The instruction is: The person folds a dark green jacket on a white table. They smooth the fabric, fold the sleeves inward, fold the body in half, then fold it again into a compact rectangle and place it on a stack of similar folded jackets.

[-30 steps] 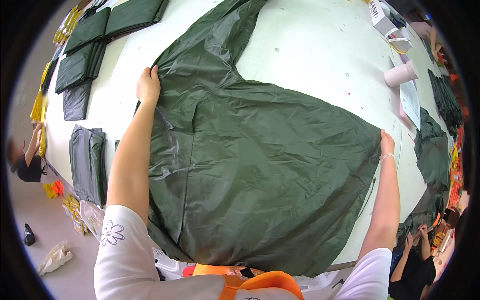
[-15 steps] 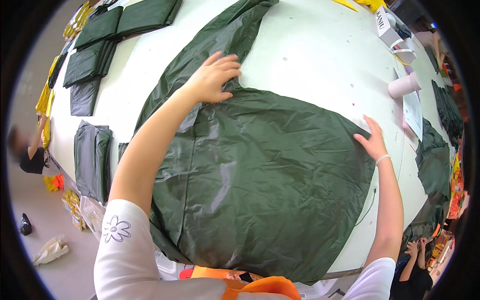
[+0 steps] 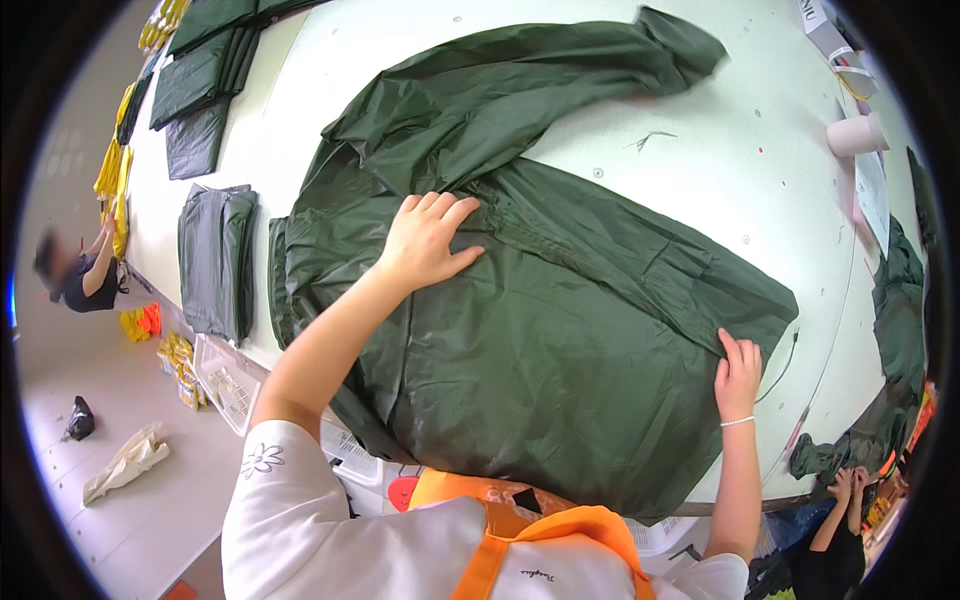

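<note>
Fingers (image 3: 738, 352) of the right hand (image 3: 737, 378) lie nearly straight and close together, pressed down on the right edge of a dark green raincoat (image 3: 560, 330); whether they pinch the fabric or only rest on it cannot be told. A thin bracelet sits on that wrist. The left hand (image 3: 425, 240) lies flat with its fingers slightly spread, palm down on the raincoat's upper middle, gripping nothing.

The raincoat is spread across a pale green table (image 3: 720, 170), its lower edge at the near rim in front of the person, who wears a white shirt with an orange strap. One sleeve (image 3: 540, 80) is folded over and stretches away toward the upper right.

Left of the raincoat, a folded dark green garment (image 3: 215, 260) lies near the table's left edge. Farther off along that side, more folded green pieces (image 3: 200, 80) sit in a row. A loose thread (image 3: 650, 138) lies on the bare table beyond the sleeve. At the far right stand a pale roll (image 3: 856, 135) and a small box (image 3: 825, 25). Another green garment (image 3: 900, 330) hangs over the right edge, where another person's hands (image 3: 850, 482) show below. On the floor at left sits a white wire basket (image 3: 228, 382).
</note>
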A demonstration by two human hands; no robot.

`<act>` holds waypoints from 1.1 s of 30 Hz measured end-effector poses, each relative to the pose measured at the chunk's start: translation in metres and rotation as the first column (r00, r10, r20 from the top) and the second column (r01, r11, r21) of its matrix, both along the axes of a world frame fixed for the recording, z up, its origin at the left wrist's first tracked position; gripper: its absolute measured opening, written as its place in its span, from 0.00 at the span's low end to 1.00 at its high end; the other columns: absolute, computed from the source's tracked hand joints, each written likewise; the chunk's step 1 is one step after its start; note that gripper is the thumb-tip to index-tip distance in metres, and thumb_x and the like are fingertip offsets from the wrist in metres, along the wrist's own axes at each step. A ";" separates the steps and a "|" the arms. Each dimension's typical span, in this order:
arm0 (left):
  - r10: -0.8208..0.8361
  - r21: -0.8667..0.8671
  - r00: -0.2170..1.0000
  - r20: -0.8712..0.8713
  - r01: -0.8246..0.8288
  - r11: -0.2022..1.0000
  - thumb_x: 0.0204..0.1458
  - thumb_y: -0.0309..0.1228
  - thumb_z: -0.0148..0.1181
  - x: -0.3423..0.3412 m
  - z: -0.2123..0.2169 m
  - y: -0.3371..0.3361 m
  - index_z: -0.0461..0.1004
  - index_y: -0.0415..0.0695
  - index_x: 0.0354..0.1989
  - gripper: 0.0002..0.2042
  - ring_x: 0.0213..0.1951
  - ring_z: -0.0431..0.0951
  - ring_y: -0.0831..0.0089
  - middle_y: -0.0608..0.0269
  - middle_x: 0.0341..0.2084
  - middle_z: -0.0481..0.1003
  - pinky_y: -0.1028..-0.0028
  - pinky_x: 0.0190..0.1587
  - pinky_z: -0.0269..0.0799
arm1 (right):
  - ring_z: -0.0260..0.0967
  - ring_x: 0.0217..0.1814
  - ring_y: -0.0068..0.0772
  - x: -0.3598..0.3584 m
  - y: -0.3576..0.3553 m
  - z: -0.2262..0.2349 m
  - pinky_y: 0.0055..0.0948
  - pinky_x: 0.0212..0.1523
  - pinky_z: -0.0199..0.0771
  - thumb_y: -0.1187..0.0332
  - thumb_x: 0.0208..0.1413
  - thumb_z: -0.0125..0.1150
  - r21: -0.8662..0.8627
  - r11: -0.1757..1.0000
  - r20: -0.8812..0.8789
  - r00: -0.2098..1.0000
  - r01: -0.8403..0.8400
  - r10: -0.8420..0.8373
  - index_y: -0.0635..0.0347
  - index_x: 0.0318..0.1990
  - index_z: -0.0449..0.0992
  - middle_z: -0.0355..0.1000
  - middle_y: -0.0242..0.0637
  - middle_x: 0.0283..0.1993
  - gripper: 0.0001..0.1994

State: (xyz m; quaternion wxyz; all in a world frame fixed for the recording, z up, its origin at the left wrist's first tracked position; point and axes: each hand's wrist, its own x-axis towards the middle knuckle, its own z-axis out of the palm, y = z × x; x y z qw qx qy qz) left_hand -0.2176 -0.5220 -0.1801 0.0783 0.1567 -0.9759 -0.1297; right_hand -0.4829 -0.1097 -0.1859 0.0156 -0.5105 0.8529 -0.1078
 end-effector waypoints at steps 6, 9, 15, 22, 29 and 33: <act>0.058 -0.032 0.982 -0.182 -0.065 0.997 0.38 0.37 0.67 -0.018 -0.004 0.022 0.76 0.48 0.42 0.19 0.38 0.70 0.66 0.67 0.35 0.70 0.66 0.40 0.63 | 0.66 0.40 0.39 -0.002 0.017 0.003 0.33 0.44 0.66 0.76 0.50 0.58 -0.148 0.964 0.376 0.914 0.221 -0.152 0.61 0.45 0.74 0.68 0.40 0.35 0.13; 0.019 0.108 0.981 -0.195 0.002 0.994 0.40 0.30 0.65 -0.030 -0.025 0.016 0.79 0.44 0.36 0.12 0.38 0.72 0.62 0.61 0.35 0.73 0.66 0.41 0.68 | 0.67 0.47 0.40 -0.044 0.064 -0.005 0.31 0.49 0.66 0.73 0.52 0.58 -0.263 0.882 0.167 0.919 0.391 -0.358 0.61 0.43 0.75 0.70 0.42 0.42 0.11; 0.132 0.243 0.967 -0.216 -0.078 0.967 0.39 0.24 0.64 -0.044 -0.027 0.022 0.79 0.42 0.29 0.06 0.34 0.72 0.66 0.64 0.30 0.73 0.71 0.38 0.68 | 0.58 0.61 0.51 -0.138 0.243 -0.049 0.39 0.61 0.58 0.68 0.55 0.52 -0.028 0.547 -0.228 0.528 0.836 -0.818 0.67 0.57 0.64 0.63 0.53 0.57 0.22; 0.288 0.450 0.940 -0.182 -0.181 0.874 0.46 0.23 0.58 -0.038 -0.041 0.011 0.73 0.40 0.27 0.02 0.31 0.76 0.70 0.59 0.28 0.76 0.75 0.34 0.72 | 0.70 0.45 0.60 -0.133 0.295 -0.061 0.44 0.48 0.69 0.62 0.53 0.52 0.134 0.256 -0.164 0.276 0.957 -0.947 0.74 0.40 0.74 0.72 0.62 0.39 0.19; 0.463 0.673 0.884 -0.070 -0.300 0.676 0.47 0.25 0.61 -0.035 -0.038 0.005 0.76 0.38 0.30 0.04 0.23 0.64 0.88 0.74 0.20 0.71 0.84 0.25 0.60 | 0.64 0.52 0.53 -0.113 0.276 -0.054 0.42 0.52 0.65 0.73 0.57 0.48 -0.120 0.482 -0.303 0.430 0.868 -0.850 0.70 0.53 0.63 0.64 0.59 0.53 0.17; 0.518 0.823 0.850 -0.091 -0.229 0.520 0.49 0.24 0.60 -0.030 -0.054 0.001 0.75 0.38 0.32 0.04 0.25 0.66 0.88 0.73 0.24 0.73 0.85 0.29 0.62 | 0.64 0.54 0.37 -0.070 0.043 -0.013 0.33 0.54 0.64 0.70 0.60 0.48 -0.389 0.690 0.362 0.790 0.610 -0.494 0.66 0.55 0.60 0.64 0.44 0.50 0.17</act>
